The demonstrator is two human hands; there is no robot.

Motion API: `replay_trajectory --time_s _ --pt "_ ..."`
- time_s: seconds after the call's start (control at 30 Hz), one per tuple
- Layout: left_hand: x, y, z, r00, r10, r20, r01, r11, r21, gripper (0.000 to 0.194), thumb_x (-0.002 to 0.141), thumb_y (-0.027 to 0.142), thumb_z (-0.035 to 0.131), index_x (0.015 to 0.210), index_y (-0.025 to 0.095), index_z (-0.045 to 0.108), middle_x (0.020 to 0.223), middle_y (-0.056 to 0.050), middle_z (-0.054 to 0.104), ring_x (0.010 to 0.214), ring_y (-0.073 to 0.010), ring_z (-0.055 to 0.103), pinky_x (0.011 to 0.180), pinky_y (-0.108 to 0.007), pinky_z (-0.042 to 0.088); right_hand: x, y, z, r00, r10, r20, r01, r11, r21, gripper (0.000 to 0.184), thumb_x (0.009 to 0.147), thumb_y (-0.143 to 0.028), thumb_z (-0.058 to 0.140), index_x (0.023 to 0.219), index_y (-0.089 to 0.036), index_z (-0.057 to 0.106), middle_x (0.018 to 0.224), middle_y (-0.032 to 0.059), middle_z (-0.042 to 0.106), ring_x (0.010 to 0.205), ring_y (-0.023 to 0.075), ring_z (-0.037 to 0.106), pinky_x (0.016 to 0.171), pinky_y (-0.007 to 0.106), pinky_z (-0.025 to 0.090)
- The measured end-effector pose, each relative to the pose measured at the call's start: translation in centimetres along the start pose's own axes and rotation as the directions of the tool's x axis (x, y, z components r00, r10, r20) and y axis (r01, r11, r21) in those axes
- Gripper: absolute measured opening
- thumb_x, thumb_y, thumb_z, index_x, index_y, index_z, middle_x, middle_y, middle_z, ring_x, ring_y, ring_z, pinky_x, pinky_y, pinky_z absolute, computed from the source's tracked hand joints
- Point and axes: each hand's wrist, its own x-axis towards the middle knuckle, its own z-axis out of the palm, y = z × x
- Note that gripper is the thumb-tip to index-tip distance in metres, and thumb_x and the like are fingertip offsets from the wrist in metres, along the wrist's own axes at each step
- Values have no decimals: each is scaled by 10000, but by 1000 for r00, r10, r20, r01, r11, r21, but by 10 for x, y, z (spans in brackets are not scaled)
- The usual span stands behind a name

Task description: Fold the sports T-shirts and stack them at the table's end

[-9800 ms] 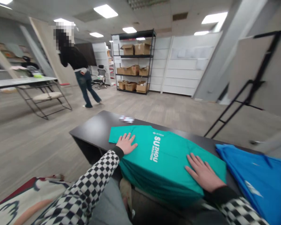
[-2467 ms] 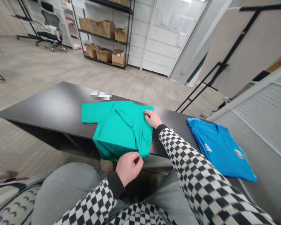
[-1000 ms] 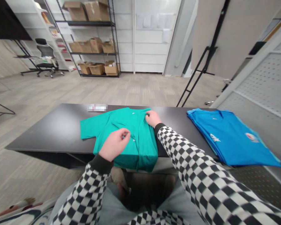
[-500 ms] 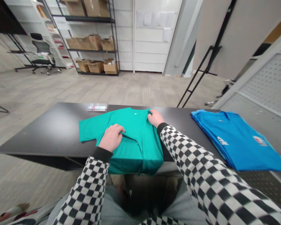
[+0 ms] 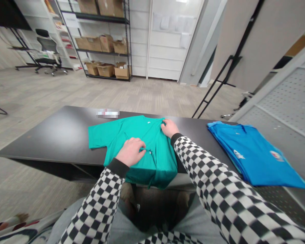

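A green T-shirt (image 5: 132, 128) lies on the dark table, one sleeve spread to the left and its right side folded inward. Its lower part hangs over the table's near edge. At the shirt's upper right, by the shoulder, my right hand (image 5: 169, 128) is closed on the fabric. My left hand (image 5: 132, 150) rests over the middle of the shirt, fingers bent and pinching a raised fold of the cloth.
On the right of the black table (image 5: 53, 135) lies a stack of folded blue shirts (image 5: 254, 152). A small blurred item (image 5: 107, 113) sits at the far edge. A perforated panel (image 5: 289, 98) stands at the right; shelves with cardboard boxes (image 5: 105, 69) stand behind.
My left hand has slid right and slightly down across the green T-shirt, shortening the pinched fold. My right hand stays at the shoulder. The view has shifted slightly.
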Motion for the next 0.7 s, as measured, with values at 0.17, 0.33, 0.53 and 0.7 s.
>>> replay_trajectory --time_s 0.17,0.33,0.53,0.7 --pt "-9 -6 -16 1000 4 26 -4 1000 -26 169 1007 382 776 898 256 803 980 -62 795 1038 -291 712 1034 -448 501 -1 -1 -1 1000 0 -5 0 1000 3 441 1067 -285 540 1397 -156 802 1608 159 683 1545 317 599 1353 429 415" --pt "-7 -2 -4 988 -5 -156 -5 998 -61 314 1129 337 576 1293 216 814 1364 -128 786 1291 -287 707 1177 -430 503 -2 -3 -1 1000 9 -5 -9 1000 -2 477 1073 -290 524 1449 -139 777 1652 161 649 1580 313 563 1368 439 391" --pt "-5 -7 21 995 -79 -54 80 997 19 478 1102 339 601 1522 148 725 1666 -211 626 1574 -365 563 1346 -525 395 -1 -3 0 999 0 40 2 999 -49 542 1091 -352 509 1550 -150 715 1728 155 575 1611 332 525 1381 461 365" --pt "-8 -10 21 994 -92 -65 91 996 -11 470 1083 366 618 1481 156 752 1645 -210 648 1557 -348 588 1333 -518 420 0 -6 2 998 42 44 -38 997 -73 603 1080 -378 497 1598 -111 651 1763 193 522 1643 384 463 1400 564 305"
